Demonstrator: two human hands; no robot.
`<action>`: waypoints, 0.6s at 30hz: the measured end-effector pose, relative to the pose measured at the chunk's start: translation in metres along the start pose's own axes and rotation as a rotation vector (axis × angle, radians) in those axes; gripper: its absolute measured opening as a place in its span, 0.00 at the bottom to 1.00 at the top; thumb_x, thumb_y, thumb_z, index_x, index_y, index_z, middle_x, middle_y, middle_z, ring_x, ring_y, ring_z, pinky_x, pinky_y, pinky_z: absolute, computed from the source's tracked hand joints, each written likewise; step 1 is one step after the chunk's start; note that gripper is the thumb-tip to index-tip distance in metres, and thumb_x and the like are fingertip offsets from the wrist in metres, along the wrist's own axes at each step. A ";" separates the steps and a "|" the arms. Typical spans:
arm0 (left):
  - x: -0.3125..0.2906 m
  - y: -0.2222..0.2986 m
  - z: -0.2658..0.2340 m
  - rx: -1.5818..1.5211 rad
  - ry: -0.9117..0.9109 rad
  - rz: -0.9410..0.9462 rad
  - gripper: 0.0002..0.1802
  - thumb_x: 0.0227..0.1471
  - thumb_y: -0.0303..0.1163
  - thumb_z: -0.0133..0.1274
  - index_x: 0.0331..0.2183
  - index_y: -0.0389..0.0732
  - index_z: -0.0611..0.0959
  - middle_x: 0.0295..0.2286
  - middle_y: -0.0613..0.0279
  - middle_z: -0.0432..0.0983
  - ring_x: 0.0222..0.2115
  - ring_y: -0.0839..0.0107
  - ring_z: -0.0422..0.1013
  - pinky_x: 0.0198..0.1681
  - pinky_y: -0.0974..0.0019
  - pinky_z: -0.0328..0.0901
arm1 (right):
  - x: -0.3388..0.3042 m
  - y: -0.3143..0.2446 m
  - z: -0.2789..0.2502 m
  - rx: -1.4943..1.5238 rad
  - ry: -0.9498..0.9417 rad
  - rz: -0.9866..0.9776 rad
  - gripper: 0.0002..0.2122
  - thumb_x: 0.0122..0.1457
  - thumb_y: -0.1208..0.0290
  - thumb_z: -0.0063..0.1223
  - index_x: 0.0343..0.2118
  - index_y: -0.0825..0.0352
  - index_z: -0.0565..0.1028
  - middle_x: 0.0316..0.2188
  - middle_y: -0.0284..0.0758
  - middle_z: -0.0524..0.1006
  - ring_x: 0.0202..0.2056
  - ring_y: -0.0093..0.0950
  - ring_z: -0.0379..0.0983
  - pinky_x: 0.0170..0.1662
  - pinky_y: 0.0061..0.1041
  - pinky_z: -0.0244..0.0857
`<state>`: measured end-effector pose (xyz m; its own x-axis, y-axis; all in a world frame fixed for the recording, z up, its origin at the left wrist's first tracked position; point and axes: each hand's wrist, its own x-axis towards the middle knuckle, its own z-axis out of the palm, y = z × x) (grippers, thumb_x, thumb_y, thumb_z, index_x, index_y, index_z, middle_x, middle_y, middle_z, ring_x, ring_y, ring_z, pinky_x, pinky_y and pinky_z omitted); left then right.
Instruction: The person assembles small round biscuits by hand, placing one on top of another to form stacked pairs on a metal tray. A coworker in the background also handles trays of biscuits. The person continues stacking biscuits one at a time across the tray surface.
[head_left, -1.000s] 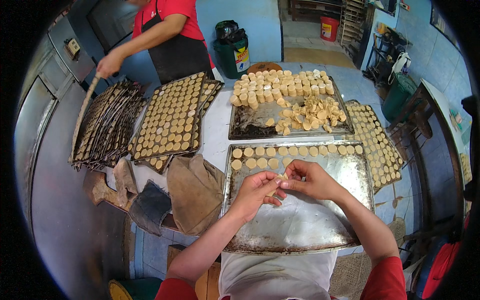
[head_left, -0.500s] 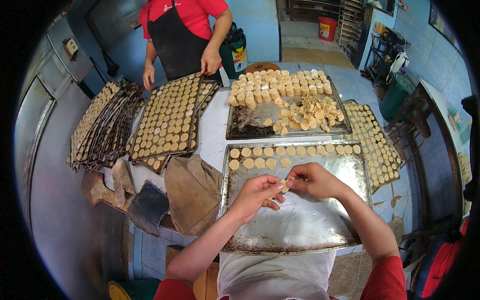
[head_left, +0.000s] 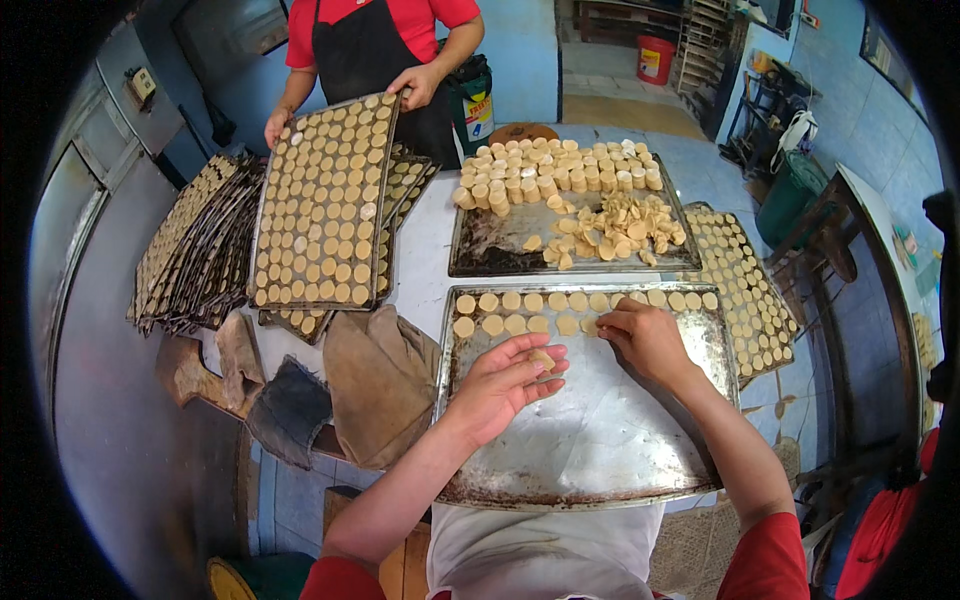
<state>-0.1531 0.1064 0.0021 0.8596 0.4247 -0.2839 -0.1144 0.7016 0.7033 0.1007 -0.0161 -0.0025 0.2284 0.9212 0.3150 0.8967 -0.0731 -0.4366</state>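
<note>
Far left of the grip, metal trays (head_left: pixel 200 290) lean in a dense, dark-edged stack; next to them a co-worker (head_left: pixel 370 65) in a black apron holds a tilted tray (head_left: pixel 388 205) of round pale discs by its upper corners. Between these and the left forearm lie a dark blue cloth (head_left: pixel 290 412) and a larger brown cloth (head_left: pixel 380 385), thick, creased and limp. The left hand (head_left: pixel 500 388) is half open, palm up, fingers loosely spread, a held disc (head_left: pixel 542 361) between thumb and fingers, apart from the metal. Up and to its right, the right hand (head_left: pixel 642 338) is pinched narrow at an end disc (head_left: pixel 590 326), just left of its fingertips; whether they grip it or only touch it, I cannot tell. This right hand is the nearer; the disc, round and without a long axis, ends the shorter row, which runs leftward along the long side of the worn, shiny near tray (head_left: pixel 590 450). Beyond both hands, a scorched far tray (head_left: pixel 492 245) bears neat cylindrical stacks (head_left: pixel 545 183) and a loose pile (head_left: pixel 622 232) of thin, curling discs. Right of the grip, a filled side tray (head_left: pixel 768 368) lies aslant.
</note>
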 end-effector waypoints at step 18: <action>0.011 -0.018 0.012 0.277 0.085 0.252 0.14 0.69 0.21 0.58 0.54 0.36 0.79 0.52 0.55 0.80 0.50 0.67 0.79 0.51 0.63 0.79 | 0.042 -0.017 -0.020 0.417 0.046 0.005 0.12 0.70 0.64 0.64 0.41 0.71 0.85 0.29 0.40 0.85 0.31 0.29 0.80 0.39 0.33 0.74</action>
<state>-0.1360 0.0916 -0.0062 0.7761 0.6183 -0.1242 -0.1681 0.3927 0.9042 0.1030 0.0159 0.0353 0.2576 0.9025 0.3453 0.6673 0.0923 -0.7391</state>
